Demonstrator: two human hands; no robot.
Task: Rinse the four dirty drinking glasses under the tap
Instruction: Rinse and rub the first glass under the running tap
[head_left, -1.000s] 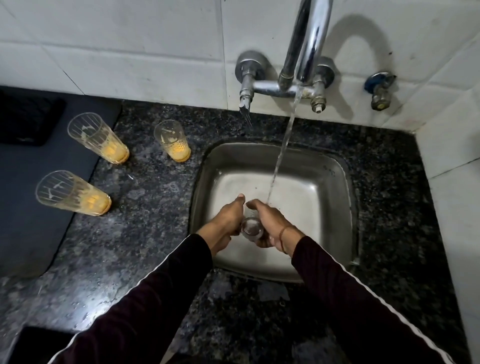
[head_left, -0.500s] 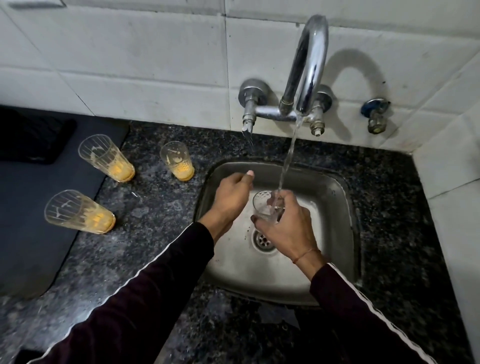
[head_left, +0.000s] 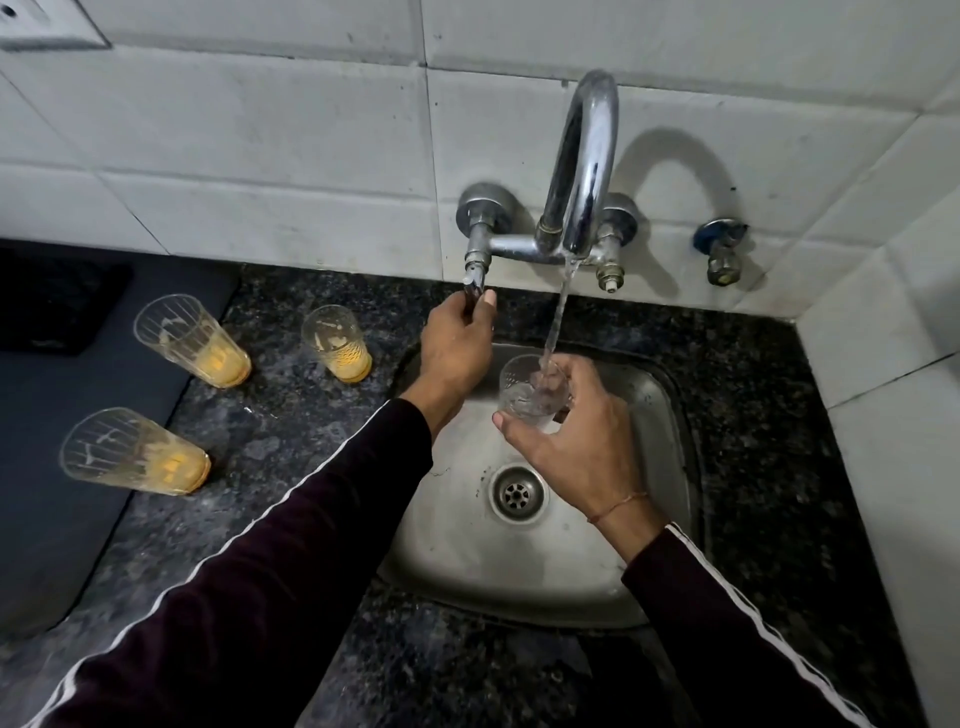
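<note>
My right hand (head_left: 576, 441) holds a clear drinking glass (head_left: 522, 387) upright over the steel sink (head_left: 654, 519). Water from the chrome tap (head_left: 582, 171) streams into the glass. My left hand (head_left: 454, 348) is closed around the tap's left handle (head_left: 475, 270). Three dirty glasses with orange residue stand on the dark granite counter to the left: one at the back left (head_left: 189, 340), one nearer the sink (head_left: 337, 343), one at the front left (head_left: 132, 452).
A dark mat (head_left: 57, 415) covers the counter's left side, under the edge of two glasses. The sink drain (head_left: 517, 493) lies below my right hand. A small valve (head_left: 722, 254) sticks out of the white tiled wall on the right. A white wall closes off the right side.
My left hand let go of the glass and rose to grip the tap's left handle. My right hand lifted the glass upright under the stream. The view tilted upward.
</note>
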